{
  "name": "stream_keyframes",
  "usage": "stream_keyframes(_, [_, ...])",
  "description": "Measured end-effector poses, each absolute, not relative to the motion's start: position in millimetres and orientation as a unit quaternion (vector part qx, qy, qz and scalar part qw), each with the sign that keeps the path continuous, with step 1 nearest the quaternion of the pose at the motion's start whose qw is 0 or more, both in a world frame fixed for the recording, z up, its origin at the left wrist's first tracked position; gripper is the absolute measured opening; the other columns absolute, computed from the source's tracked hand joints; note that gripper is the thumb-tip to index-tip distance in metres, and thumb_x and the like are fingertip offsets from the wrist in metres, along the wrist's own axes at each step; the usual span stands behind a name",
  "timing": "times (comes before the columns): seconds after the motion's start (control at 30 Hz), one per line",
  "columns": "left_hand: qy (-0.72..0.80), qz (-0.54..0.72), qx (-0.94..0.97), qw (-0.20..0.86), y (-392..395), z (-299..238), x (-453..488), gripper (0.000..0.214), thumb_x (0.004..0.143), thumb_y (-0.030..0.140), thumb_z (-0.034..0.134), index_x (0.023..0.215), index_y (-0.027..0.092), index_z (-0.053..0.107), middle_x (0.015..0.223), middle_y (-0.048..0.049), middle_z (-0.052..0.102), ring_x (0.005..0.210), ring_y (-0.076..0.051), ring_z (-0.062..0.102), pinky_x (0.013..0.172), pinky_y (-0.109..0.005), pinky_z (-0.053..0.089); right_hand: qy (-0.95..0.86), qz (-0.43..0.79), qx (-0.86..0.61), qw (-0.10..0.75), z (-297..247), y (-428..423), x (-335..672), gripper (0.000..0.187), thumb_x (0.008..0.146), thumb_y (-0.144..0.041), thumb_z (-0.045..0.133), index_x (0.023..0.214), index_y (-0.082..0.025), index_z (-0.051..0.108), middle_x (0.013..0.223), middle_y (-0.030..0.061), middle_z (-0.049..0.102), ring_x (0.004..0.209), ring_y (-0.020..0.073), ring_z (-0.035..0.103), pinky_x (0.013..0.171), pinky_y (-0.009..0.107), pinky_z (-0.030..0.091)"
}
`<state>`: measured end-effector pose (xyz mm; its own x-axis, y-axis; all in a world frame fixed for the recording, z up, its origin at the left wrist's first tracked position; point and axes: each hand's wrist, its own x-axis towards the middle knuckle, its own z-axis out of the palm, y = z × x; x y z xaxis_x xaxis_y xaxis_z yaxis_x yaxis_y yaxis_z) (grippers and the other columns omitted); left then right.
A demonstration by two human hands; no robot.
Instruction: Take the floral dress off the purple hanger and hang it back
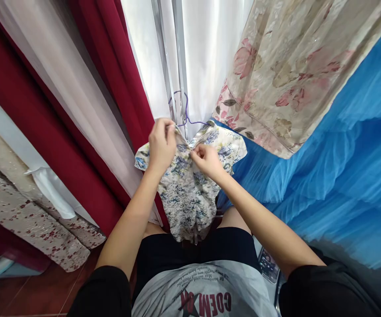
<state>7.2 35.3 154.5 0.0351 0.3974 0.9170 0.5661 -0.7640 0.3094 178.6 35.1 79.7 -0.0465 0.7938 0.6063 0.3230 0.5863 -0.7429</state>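
A small floral garment (187, 193), cream with blue flowers, hangs on a purple wire hanger (185, 110) hooked on a white vertical rail (177, 66). My left hand (161, 145) is closed on the garment's left shoulder near the collar. My right hand (206, 159) pinches the fabric at the neckline, just right of the hanger's stem. Both forearms reach up from my lap towards the cloth.
Red curtains (88, 145) and a sheer white one (61, 88) hang at the left. White curtain (210, 57) is behind. A rose-patterned fabric (292, 75) and blue mesh netting (342, 176) fill the right. A phone (269, 264) lies by my right thigh.
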Motion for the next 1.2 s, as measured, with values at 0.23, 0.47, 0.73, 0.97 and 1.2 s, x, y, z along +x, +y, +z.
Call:
stream_keyframes(0.23, [-0.394, -0.786, -0.469, -0.082, 76.4, 133.2, -103.7, 0.013, 0.098, 0.028, 0.060, 0.091, 0.018, 0.056, 0.080, 0.0010, 0.057, 0.073, -0.013, 0.059, 0.075, -0.023, 0.049, -0.699, 0.306, -0.421, 0.490, 45.1, 5.5, 185.8, 0.020, 0.078, -0.031, 0.061, 0.063, -0.021, 0.051, 0.054, -0.0034, 0.051, 0.052, 0.0117, 0.045, 0.052, 0.024, 0.032])
stream_keyframes(0.47, [-0.418, -0.784, -0.252, -0.383, 59.5, 23.7, -96.7, 0.026, 0.090, 0.014, 0.058, 0.069, 0.019, 0.044, 0.063, 0.0048, 0.050, 0.060, -0.009, 0.056, 0.078, -0.024, 0.051, -0.651, 0.352, -0.436, 0.512, 12.2, -2.7, 190.3, 0.018, 0.074, -0.029, 0.061, 0.061, -0.021, 0.051, 0.054, -0.0046, 0.049, 0.052, 0.0110, 0.043, 0.052, 0.024, 0.031])
stream_keyframes(0.73, [-0.340, -0.686, -0.339, -0.547, 14.8, -21.0, -6.1, 0.022, 0.082, 0.033, 0.077, 0.092, 0.018, 0.065, 0.097, -0.0077, 0.072, 0.097, -0.022, 0.071, 0.100, -0.042, 0.052, -0.525, 0.310, -0.572, 0.550, -59.1, -4.7, 268.7, 0.027, 0.076, -0.036, 0.052, 0.054, -0.024, 0.043, 0.048, -0.0040, 0.044, 0.048, 0.0119, 0.037, 0.051, 0.026, 0.030])
stream_keyframes(0.97, [-0.259, -0.588, -0.552, -0.532, -20.9, 10.6, 47.2, 0.030, 0.090, 0.047, 0.072, 0.100, 0.019, 0.069, 0.115, -0.0075, 0.066, 0.109, -0.021, 0.063, 0.101, -0.032, 0.047, -0.516, 0.238, -0.633, 0.525, -77.2, -28.0, 276.1, 0.033, 0.074, -0.044, 0.068, 0.057, -0.023, 0.049, 0.051, -0.0023, 0.050, 0.053, 0.0157, 0.043, 0.056, 0.028, 0.033])
stream_keyframes(1.2, [-0.241, -0.500, -0.711, -0.433, -49.9, 12.0, 71.2, 0.023, 0.097, 0.038, 0.064, 0.097, 0.017, 0.072, 0.115, -0.0122, 0.062, 0.115, -0.024, 0.061, 0.103, -0.037, 0.046, -0.615, 0.456, -0.399, 0.505, -38.1, -60.2, 221.9, 0.052, 0.097, -0.067, 0.045, 0.109, -0.023, 0.070, 0.110, 0.0085, 0.072, 0.109, 0.0274, 0.063, 0.103, 0.042, 0.045])
